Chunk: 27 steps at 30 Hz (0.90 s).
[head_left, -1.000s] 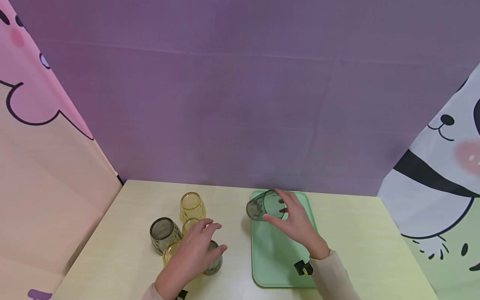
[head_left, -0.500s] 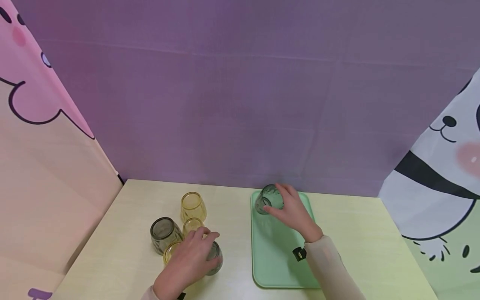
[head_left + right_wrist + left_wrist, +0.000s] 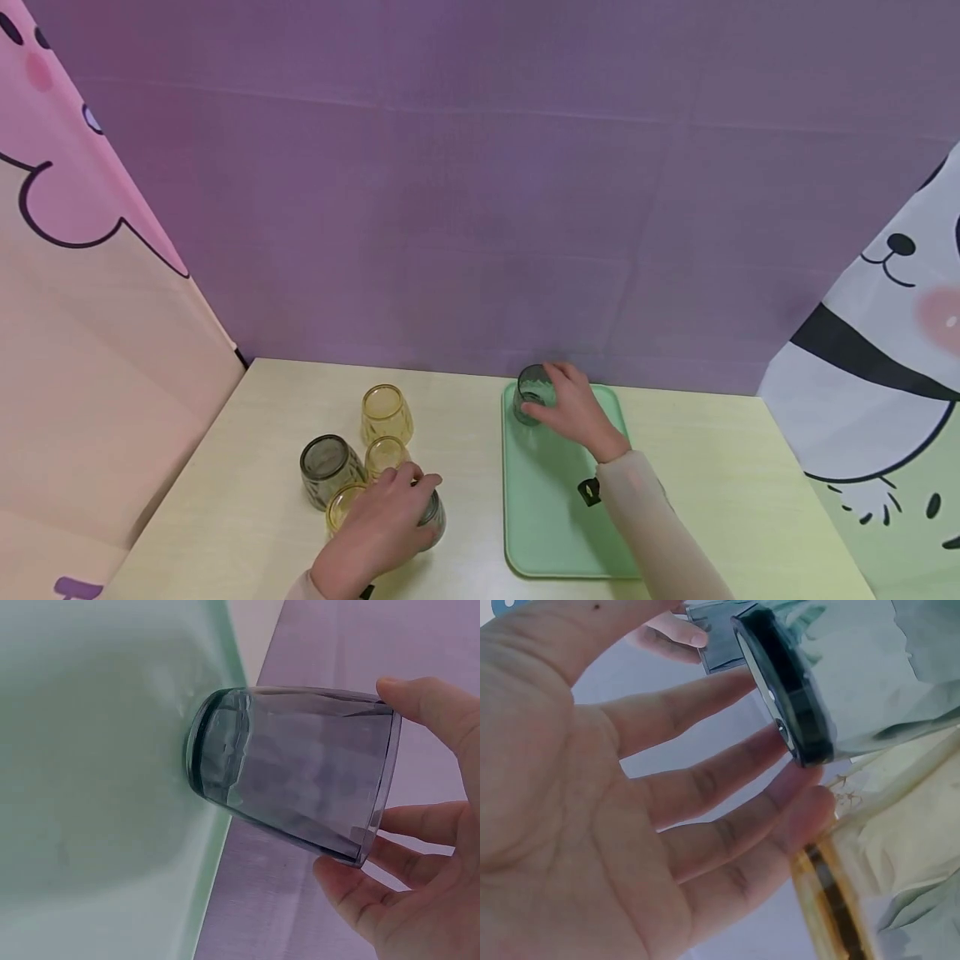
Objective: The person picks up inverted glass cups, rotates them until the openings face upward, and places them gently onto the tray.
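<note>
At the tray's far left, my right hand (image 3: 573, 410) holds an upright grey glass (image 3: 528, 414) by its rim, between thumb and fingers. The right wrist view shows the glass's thick base (image 3: 217, 742) down at the light green tray (image 3: 558, 517). My left hand (image 3: 382, 517) is around another grey glass (image 3: 433, 521), thumb on the near side and fingers behind; the hand covers part of it. In the left wrist view, fingertips (image 3: 810, 806) sit right at this glass's dark end (image 3: 787, 690). A yellow glass (image 3: 829, 900) stands close beside the fingers.
To the left, a dark grey upside-down glass (image 3: 330, 468) stands near several yellow glasses, including one at the back (image 3: 386, 412), one in the middle (image 3: 386, 455) and one partly behind my left hand (image 3: 342, 505). A purple cloth (image 3: 480, 208) hangs behind the table (image 3: 697, 467).
My right hand has moved the grey glass back and turned it from lying sideways to upright at the tray's far left. My left hand has lowered around the other grey glass.
</note>
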Motion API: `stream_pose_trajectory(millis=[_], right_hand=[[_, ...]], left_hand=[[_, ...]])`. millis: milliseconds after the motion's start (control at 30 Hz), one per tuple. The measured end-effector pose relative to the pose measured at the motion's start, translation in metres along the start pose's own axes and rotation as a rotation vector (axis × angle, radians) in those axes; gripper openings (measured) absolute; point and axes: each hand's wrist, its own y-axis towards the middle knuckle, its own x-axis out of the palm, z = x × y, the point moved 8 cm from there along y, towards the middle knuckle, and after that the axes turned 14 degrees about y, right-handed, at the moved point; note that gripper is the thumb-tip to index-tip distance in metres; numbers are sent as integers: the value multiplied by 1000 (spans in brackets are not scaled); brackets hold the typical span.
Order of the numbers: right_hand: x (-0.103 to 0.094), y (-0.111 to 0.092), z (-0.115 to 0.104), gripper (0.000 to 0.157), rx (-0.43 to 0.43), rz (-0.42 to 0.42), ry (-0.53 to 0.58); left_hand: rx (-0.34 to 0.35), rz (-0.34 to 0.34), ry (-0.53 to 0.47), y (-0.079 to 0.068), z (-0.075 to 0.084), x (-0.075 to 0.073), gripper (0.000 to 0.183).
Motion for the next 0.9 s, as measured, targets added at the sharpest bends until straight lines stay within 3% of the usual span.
stream_pose_trajectory(millis=[333, 900], right_hand=[[3, 11, 4, 82, 60, -31, -26], [8, 13, 3, 84, 50, -54, -50]], left_hand=[[8, -30, 21, 2, 0, 8, 47], [26, 0, 65, 3, 1, 8, 46]])
